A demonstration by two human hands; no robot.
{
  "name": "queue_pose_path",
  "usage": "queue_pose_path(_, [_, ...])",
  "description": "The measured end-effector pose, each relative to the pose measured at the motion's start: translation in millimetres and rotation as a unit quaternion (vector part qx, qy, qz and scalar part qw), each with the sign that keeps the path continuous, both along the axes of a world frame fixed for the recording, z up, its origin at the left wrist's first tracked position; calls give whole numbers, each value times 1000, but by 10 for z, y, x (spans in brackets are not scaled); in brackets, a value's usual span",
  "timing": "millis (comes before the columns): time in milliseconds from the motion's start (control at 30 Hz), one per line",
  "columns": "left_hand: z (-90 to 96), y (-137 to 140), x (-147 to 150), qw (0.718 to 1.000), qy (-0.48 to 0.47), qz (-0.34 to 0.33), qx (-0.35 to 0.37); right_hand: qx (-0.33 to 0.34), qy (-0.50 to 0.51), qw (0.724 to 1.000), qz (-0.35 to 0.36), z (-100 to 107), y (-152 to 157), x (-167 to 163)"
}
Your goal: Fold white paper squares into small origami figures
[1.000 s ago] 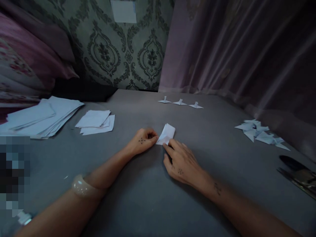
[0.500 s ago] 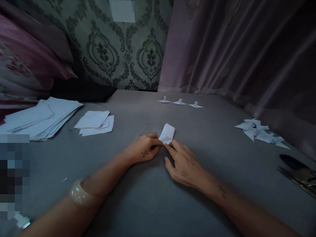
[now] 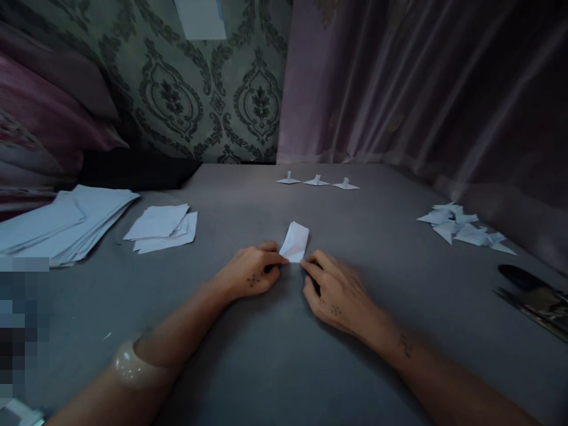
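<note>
A small folded piece of white paper lies on the grey cloth in front of me, narrow and upright in view, with its lower edge towards me. My left hand is closed at its lower left corner, the index finger pressing on the paper and the other fingers curled. At the lower right corner, my right hand touches the edge with an index fingertip. Its thumb is held apart from that finger, and the paper is not wrapped in the hand. Both palms face down.
Three folded paper birds stand in a row at the back. More folded paper birds are heaped at the right, near dark scissors. At left are a small stack of paper squares and a larger paper stack.
My right fingertip has slid rightward along the paper's lower edge, away from my left fingers, uncovering that edge. The left hand keeps its hold. The camera view has shifted slightly.
</note>
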State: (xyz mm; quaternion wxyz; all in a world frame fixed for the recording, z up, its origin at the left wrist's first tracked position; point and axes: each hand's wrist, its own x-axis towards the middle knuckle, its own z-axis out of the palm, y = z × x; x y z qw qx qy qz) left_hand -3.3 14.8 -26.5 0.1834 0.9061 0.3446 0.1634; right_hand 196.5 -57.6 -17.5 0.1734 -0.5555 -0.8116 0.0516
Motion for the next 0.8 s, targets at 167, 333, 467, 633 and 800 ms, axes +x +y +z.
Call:
queue_pose_path(167, [2, 87, 3, 988, -122, 87, -37, -13, 116, 988, -101, -83, 96, 75])
queue_pose_path(333, [31, 119, 23, 973, -162, 163, -27, 17, 92, 993, -72, -19, 150, -50])
queue_pose_path(467, [33, 119, 29, 965, -179, 187, -37, 9, 20, 999, -41, 35, 202, -176])
queue_pose_path(633, [30, 136, 23, 954, -207, 208, -56, -41, 24, 997, -65, -21, 281, -185])
queue_pose_path(800, [24, 169, -4, 938, -250, 225, -86, -32, 118, 992, -38, -4, 288, -124])
